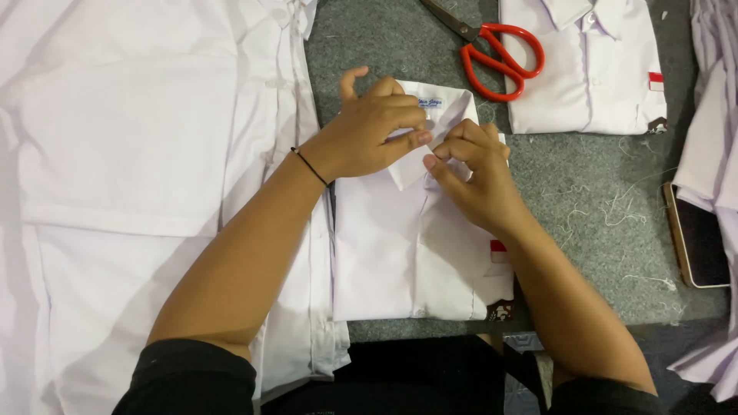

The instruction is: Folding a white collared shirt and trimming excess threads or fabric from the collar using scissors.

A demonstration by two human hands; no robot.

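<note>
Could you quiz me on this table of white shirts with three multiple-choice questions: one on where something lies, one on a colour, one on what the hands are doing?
1. Where do the scissors lie?
A. above the folded shirt
B. on the phone
C. in a hand

2. What colour are the scissor handles?
A. blue
B. red
C. black

3. What are the left hand and right hand doing?
A. resting apart
B. cutting
C. both pinching the collar

Answers: 1 A, they rest on the grey mat beyond the collar. 2 B, the loops are red. 3 C, both sets of fingertips meet at the collar.
</note>
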